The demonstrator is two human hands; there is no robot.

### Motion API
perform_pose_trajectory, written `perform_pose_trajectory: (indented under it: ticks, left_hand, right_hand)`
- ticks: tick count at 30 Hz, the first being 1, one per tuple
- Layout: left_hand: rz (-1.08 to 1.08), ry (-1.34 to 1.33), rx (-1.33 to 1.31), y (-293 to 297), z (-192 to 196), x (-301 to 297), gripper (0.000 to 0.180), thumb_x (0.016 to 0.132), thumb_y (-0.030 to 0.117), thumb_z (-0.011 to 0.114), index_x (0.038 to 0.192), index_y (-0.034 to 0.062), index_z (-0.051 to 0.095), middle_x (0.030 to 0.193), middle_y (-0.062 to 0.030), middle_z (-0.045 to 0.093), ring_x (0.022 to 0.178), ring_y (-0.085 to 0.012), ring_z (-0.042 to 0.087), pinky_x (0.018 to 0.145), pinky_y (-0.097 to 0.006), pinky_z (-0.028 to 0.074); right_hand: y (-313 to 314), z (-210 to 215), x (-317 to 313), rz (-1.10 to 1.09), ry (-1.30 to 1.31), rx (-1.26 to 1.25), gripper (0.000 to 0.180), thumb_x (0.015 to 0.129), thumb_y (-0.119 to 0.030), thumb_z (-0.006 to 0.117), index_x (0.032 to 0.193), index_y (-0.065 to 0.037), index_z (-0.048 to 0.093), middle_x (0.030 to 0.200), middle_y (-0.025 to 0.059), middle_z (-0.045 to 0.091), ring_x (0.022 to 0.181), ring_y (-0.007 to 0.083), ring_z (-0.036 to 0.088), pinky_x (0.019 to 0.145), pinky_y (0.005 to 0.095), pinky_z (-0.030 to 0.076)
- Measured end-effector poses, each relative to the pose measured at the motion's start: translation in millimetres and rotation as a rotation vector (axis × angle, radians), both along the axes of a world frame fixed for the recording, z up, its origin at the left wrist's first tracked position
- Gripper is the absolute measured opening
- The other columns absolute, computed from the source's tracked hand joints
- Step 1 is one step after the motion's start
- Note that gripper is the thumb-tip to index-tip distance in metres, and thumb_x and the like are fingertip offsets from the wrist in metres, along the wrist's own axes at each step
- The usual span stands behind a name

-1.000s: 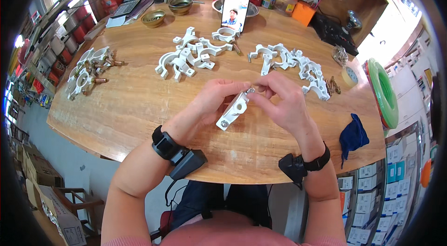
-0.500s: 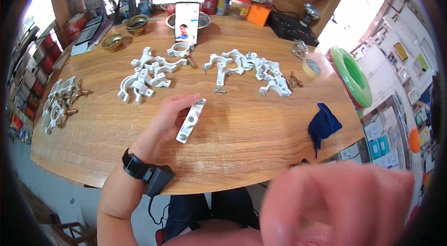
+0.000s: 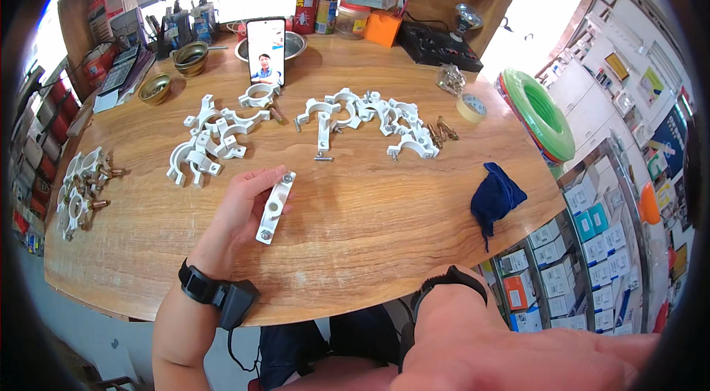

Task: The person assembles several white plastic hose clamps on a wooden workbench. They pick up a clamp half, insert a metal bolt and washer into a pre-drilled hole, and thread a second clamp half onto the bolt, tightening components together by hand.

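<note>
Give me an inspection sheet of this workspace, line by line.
Surface: wooden desk, pale patches toward its near edge.
Work pieces: white clamp, metal fastener at each end; more clamps grouped at left, centre-left and centre-right, brass-coloured bolts beside the last.
Clutter: upright phone, blue pouch, tape roll.
Left hand: grips the white clamp.
Right hand: near the camera, blurred; nothing seen in it, but the fingers are partly hidden.
Cables: black cable below the left wrist device.
Surroundings: green coil and shelved boxes at right.
</note>
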State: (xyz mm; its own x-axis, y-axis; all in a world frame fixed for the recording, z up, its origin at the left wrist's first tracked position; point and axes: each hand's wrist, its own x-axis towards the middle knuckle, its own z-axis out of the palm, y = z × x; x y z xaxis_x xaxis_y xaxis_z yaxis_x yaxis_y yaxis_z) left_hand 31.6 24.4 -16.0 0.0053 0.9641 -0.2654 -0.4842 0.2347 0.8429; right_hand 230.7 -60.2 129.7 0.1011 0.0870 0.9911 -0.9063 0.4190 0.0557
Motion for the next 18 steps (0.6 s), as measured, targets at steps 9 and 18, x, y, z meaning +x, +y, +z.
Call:
perform_pose_trajectory:
  ticks: [9,18]
  left_hand:
    - [0.029,-0.010,-0.001,-0.4,6.1,2.1,0.018,0.079,0.018,0.059,0.079,0.0011,0.054,0.070,-0.0057,0.056,0.064,-0.0140,0.056,0.052,-0.027,0.050]
    - [0.033,0.002,-0.005,0.7,5.0,0.6,0.017,0.079,0.018,0.059,0.078,0.0015,0.054,0.070,-0.0052,0.056,0.064,-0.0140,0.057,0.052,-0.027,0.050]
  right_hand:
    - [1.4,0.1,4.3,-0.049,0.010,-0.002,0.015,0.077,-0.018,0.053,0.071,-0.005,0.050,0.073,0.0056,0.053,0.062,0.0199,0.049,0.057,0.0305,0.039]
    - [1.5,0.4,4.1,-0.068,0.017,-0.011,0.015,0.078,-0.019,0.052,0.069,-0.007,0.050,0.074,0.0042,0.052,0.064,0.0197,0.050,0.058,0.0307,0.038]
